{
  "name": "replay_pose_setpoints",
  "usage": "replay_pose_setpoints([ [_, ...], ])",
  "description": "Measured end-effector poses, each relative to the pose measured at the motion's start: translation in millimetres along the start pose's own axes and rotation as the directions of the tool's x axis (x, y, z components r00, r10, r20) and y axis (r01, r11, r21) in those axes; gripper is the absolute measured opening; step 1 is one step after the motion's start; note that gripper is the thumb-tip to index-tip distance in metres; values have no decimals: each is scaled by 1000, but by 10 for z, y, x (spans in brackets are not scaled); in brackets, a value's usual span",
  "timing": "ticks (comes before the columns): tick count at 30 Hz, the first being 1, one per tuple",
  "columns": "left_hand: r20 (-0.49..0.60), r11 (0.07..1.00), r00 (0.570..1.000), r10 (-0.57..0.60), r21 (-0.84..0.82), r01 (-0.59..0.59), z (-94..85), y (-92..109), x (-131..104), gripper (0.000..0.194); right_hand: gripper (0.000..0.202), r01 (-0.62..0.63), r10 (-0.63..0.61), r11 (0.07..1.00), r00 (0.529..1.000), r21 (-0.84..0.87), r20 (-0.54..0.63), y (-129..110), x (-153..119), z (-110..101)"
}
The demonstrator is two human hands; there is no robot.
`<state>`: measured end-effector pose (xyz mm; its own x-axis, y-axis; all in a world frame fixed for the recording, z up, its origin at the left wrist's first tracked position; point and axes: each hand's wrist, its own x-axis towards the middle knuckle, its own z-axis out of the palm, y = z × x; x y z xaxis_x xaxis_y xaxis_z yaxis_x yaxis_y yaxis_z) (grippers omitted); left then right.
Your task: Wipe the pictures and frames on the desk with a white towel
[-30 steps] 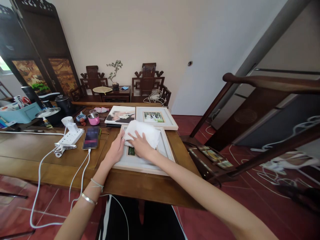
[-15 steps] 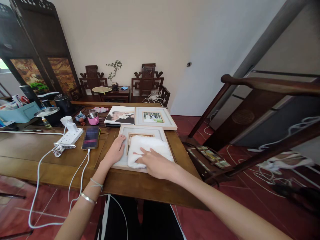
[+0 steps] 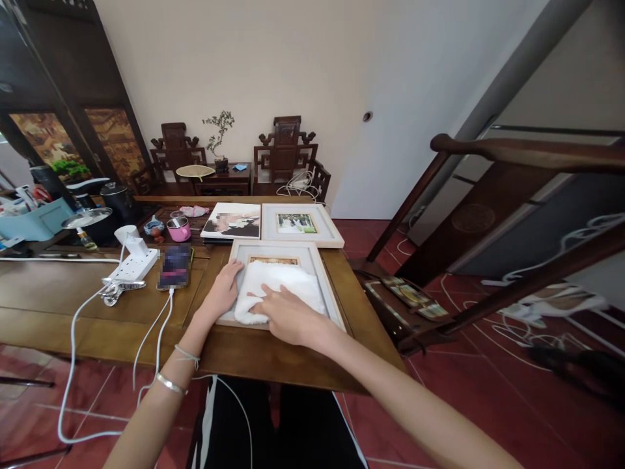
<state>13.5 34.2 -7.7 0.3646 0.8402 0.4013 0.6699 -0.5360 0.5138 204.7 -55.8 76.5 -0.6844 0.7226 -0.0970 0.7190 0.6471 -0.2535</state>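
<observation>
A pale wooden picture frame [image 3: 333,306] lies flat near the front edge of the table. On its face rests a folded white fluffy cloth [image 3: 278,279], which hides most of the picture inside. My right hand [image 3: 288,314] presses down on the cloth with its fingers spread. At the frame's left side, my left hand [image 3: 226,286] rests over the edge, its fingers stretched out against the border. Behind it lie a second frame [image 3: 336,240] with a small wedding photo and, to the left, a white photo panel [image 3: 232,220].
On the left of the table [image 3: 29,286] are a phone [image 3: 174,267] with a cable, a power strip [image 3: 139,264], a pink cup [image 3: 178,229], a black pot [image 3: 117,198] and a blue basket [image 3: 34,221]. A wooden chair [image 3: 488,215] stands at the right.
My right hand and the cloth have moved left across the frame, towards my left hand. My left hand stays at the frame's left edge. The camera view has shifted slightly.
</observation>
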Motion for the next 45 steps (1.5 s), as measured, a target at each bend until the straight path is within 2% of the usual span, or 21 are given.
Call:
replay_pose_setpoints([
  [4,-3,1000,1000,4,-14,-4,8,-28,-3,45,60,-46,46,999,999,-11,3,74,-127,-47],
  [8,-8,1000,1000,0,-13,0,12,-18,-6,45,63,-115,117,993,991,-23,65,229,-323,-157],
  [11,-5,1000,1000,-7,-9,6,9,-1,-7,45,63,-115,117,993,989,-29,86,284,-393,-204],
  [14,-16,1000,1000,0,-9,0,8,-6,-7,46,62,-103,103,995,993,-4,63,202,-330,-154],
  [20,-10,1000,1000,18,-5,-18,-15,-18,12,46,68,-70,70,997,998,19,-5,-138,-27,64],
  [23,-2,1000,1000,20,-9,-20,-24,-16,9,45,70,-86,86,996,996,-3,-20,-161,-45,103],
  [32,-30,998,998,63,-4,-63,26,-90,-7,44,69,-177,177,984,981,15,-80,296,-675,42],
  [35,-30,998,998,64,-3,-64,31,-86,-7,46,69,-179,180,984,980,27,-81,388,-779,27],
  [39,-35,999,998,55,-2,-55,30,-78,-13,47,68,-159,163,986,981,48,-101,339,-688,49],
  [45,-25,998,997,68,6,-68,29,-84,-6,47,66,-76,81,996,991,54,-104,59,-287,90],
])
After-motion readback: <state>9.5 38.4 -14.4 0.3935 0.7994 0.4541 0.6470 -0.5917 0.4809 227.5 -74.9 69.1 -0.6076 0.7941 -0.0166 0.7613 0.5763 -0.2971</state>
